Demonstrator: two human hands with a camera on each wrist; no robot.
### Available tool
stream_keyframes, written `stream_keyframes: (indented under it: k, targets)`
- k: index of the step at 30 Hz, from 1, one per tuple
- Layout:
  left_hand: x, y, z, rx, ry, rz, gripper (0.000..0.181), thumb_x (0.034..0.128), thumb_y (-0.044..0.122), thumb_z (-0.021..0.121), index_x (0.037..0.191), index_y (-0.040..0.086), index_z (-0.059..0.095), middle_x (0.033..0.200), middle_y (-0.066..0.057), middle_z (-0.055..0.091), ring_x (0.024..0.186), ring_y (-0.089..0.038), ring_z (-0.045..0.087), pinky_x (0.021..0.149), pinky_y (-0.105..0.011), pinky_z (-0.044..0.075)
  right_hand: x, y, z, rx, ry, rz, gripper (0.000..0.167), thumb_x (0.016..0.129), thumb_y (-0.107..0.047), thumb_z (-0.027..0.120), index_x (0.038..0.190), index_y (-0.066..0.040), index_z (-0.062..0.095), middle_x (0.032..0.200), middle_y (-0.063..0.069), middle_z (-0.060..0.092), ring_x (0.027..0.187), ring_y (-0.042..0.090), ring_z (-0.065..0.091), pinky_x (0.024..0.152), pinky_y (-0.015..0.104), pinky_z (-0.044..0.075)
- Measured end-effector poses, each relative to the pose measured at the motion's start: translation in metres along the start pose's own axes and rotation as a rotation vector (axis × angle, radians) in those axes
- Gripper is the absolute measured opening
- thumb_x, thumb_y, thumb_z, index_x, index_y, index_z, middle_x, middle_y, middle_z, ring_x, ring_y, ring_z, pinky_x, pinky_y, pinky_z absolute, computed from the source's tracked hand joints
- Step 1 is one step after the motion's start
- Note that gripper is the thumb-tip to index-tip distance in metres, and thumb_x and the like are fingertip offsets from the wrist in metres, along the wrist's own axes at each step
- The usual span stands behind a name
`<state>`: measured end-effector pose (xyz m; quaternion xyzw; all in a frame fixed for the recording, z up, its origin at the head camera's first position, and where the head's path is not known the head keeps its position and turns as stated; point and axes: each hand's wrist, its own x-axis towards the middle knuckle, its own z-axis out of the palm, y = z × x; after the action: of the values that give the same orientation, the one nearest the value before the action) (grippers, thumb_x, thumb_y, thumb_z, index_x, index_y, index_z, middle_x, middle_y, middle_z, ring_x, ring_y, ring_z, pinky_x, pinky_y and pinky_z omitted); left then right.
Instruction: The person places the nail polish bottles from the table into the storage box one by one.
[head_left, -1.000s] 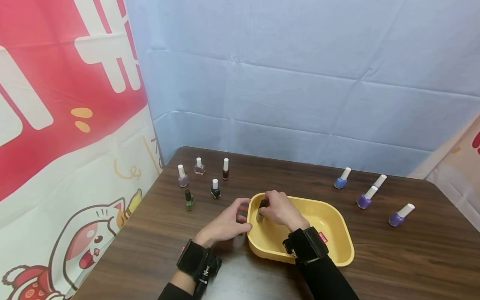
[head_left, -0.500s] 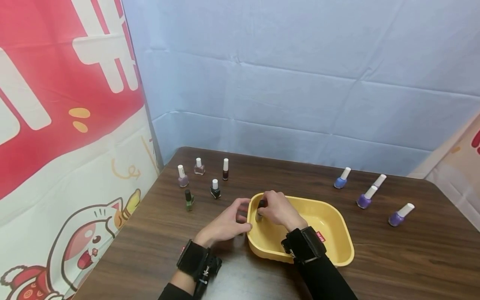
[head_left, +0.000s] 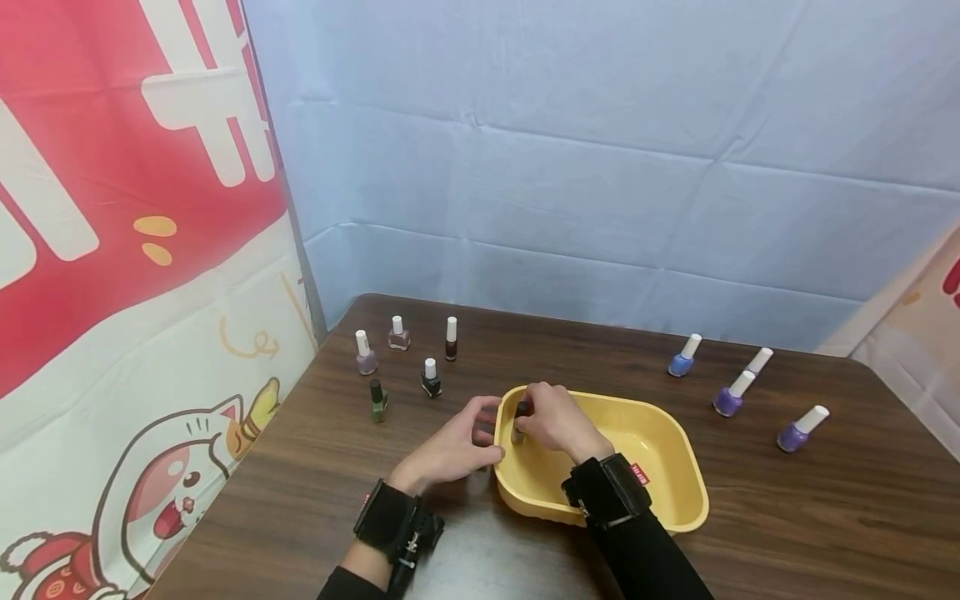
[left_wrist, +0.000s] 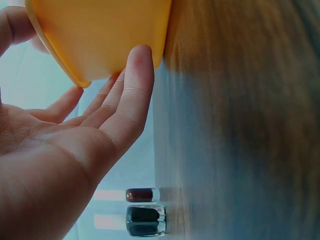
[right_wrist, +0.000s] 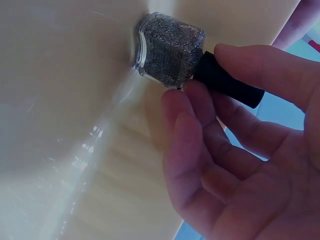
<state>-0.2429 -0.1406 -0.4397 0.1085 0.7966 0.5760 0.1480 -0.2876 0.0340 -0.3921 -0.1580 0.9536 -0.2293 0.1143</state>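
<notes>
In the head view, my right hand (head_left: 558, 421) reaches into the left end of a yellow basin (head_left: 678, 467). It pinches the black cap of a nail polish bottle (right_wrist: 172, 49), whose clear glass shows dark silver glitter. The bottle's base is against the basin's inner surface. My left hand (head_left: 453, 446) is at the basin's left end, its spread fingers and thumb touching the wall and rim from outside. The left wrist view shows the fingers (left_wrist: 140, 70) fairly straight beside the basin's outer wall.
Several nail polish bottles stand at the left back, including a green one (head_left: 378, 401) and a dark one with a white cap (head_left: 431, 379). At the right are blue (head_left: 681, 364) and purple (head_left: 792, 437) ones. A light blue cloth (head_left: 562, 208) hangs behind the table (head_left: 832, 508).
Both hands stay almost where they were, with the bottle still held inside the basin. The right wrist shifts very slightly left, and the head view pans a little.
</notes>
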Motion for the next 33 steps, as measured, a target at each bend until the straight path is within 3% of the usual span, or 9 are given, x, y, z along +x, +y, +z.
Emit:
stream_keyframes:
  k: [26, 33]
  targets:
    - [0.0043, 0.0017, 0.0028, 0.011, -0.021, 0.018, 0.067, 0.0854, 0.015, 0.065, 0.145, 0.020, 0.034, 0.135, -0.010, 0.051, 0.112, -0.022, 0.061, 0.085, -0.035, 0.054, -0.0032, 0.0046, -0.0015, 0.035, 0.014, 0.014, 0.022, 0.086, -0.012, 0.070, 0.105, -0.002, 0.064, 0.087, 0.007, 0.064, 0.072, 0.017, 0.055, 0.067, 0.029, 0.046]
    - [-0.0012, -0.0007, 0.0001, -0.012, -0.017, 0.033, 0.068, 0.0853, 0.014, 0.064, 0.145, 0.016, 0.032, 0.134, -0.013, 0.050, 0.113, -0.025, 0.060, 0.084, -0.035, 0.054, -0.0042, 0.0017, 0.0002, 0.026, 0.032, 0.001, 0.021, 0.085, -0.014, 0.070, 0.102, -0.003, 0.064, 0.087, 0.007, 0.063, 0.072, 0.017, 0.054, 0.065, 0.030, 0.045]
